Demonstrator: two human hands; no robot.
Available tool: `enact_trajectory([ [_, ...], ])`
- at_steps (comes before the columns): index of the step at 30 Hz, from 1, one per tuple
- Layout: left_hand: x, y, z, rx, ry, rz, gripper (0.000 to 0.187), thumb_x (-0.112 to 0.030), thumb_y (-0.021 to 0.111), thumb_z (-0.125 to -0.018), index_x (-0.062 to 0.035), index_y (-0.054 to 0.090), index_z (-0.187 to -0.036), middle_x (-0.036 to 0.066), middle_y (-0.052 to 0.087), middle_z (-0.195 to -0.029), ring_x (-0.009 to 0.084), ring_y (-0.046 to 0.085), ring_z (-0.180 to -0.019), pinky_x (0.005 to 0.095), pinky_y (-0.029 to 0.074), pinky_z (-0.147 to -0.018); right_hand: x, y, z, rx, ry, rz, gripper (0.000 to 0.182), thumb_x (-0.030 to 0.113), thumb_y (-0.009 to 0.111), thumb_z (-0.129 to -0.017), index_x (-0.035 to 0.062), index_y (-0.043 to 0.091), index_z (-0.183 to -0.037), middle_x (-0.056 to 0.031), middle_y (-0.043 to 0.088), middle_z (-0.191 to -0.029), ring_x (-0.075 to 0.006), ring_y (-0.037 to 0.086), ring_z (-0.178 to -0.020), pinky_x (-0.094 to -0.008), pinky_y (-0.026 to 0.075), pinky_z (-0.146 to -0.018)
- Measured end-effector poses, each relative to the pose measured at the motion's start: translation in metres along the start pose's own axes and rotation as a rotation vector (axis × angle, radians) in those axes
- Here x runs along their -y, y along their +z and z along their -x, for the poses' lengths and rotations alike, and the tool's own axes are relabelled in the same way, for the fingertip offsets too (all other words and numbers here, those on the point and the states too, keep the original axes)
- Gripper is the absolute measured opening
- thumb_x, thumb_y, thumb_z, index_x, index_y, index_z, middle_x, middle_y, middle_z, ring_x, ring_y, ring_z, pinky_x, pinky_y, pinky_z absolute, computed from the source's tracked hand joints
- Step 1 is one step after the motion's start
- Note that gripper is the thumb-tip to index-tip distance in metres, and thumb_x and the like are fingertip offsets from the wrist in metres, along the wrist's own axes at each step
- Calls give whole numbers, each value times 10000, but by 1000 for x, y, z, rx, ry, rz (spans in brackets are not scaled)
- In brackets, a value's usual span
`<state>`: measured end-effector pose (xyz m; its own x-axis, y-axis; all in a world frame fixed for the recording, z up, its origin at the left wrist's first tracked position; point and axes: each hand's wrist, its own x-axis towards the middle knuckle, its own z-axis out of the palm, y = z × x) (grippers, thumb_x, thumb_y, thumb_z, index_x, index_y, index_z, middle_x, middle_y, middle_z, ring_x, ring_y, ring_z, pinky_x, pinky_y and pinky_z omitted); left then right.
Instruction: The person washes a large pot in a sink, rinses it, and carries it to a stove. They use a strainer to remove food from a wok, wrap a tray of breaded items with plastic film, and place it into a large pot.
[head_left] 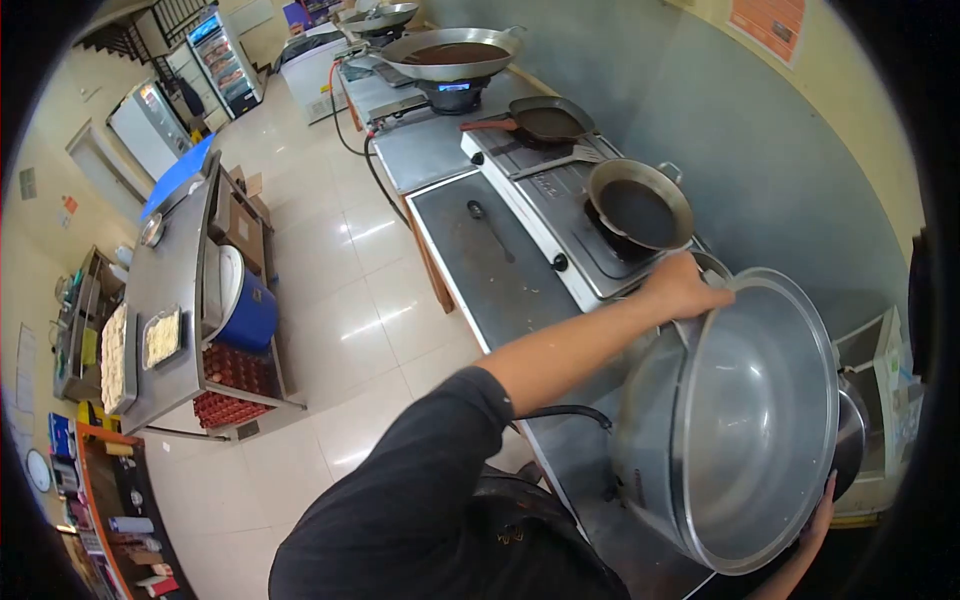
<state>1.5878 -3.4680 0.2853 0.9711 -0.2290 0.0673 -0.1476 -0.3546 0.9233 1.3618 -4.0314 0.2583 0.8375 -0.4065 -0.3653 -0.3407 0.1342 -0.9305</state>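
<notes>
We had the large metal basin (755, 400) tilted on its side at the near end of the stove (570, 225), its hollow turned partly towards us. Our left hand (688, 287) had its grip closed on the upper rim, beside the stove's near corner. Our right hand (820, 515) was at the basin's lower rim, farther from the stove, with fingers against the edge; most of it was hidden, so we could not tell how tightly its grip was closed.

On the stove's near burner sat a round pan (683, 205) of dark liquid, and on its far burner a square pan (550, 122) with a reddish handle. A slotted spatula (560, 163) lay between them. In front of the stove, a dark spoon (490, 230) rested on the counter (455, 265). Beyond the stove, a wide wok (415, 70) held brown liquid.
</notes>
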Motion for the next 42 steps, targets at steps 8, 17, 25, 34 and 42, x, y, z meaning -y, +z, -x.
enact_trajectory([
  [8,104,-31,62,379,-124,497,1025,-818,281,-877,124,518,-1206,169,609,-914,293,618,-731,395,524,-667,-81,176,132,-355,30,-221,642,522,512,-963,-14,520,-1316,-170,611,-1240,-314,621,-1068,-480,498,-923],
  [17,415,-291,310,454,-480,216,822,-675,435,-935,54,562,-1292,233,621,-1209,315,594,-1094,399,461,-956,-360,518,175,23,938,391,537,468,534,-951,24,550,-1253,-152,644,-1137,-286,646,-974,-454,531,-829],
  [25,624,-485,510,-372,-1304,-227,757,-632,524,-878,85,632,-1097,342,610,-1163,443,600,-1121,448,460,-979,-451,759,101,822,1364,1120,445,420,555,-940,58,577,-1198,-136,674,-1045,-262,668,-891,-431,561,-745],
  [34,672,-564,593,-407,-1861,311,750,-716,425,-895,-14,674,-807,147,678,-777,265,635,-606,426,491,-527,-238,1354,21,1220,175,257,389,377,520,-1007,56,577,-1218,-87,658,-1077,-175,655,-966,-312,530,-791],
  [42,734,-767,443,-624,-1585,354,733,-706,434,-898,-16,670,-820,140,674,-776,257,625,-597,418,479,-518,29,1756,-53,758,491,-990,946,487,598,-926,-45,68,-1502,-280,285,-1476,-366,307,-1411,-462,311,-1137],
])
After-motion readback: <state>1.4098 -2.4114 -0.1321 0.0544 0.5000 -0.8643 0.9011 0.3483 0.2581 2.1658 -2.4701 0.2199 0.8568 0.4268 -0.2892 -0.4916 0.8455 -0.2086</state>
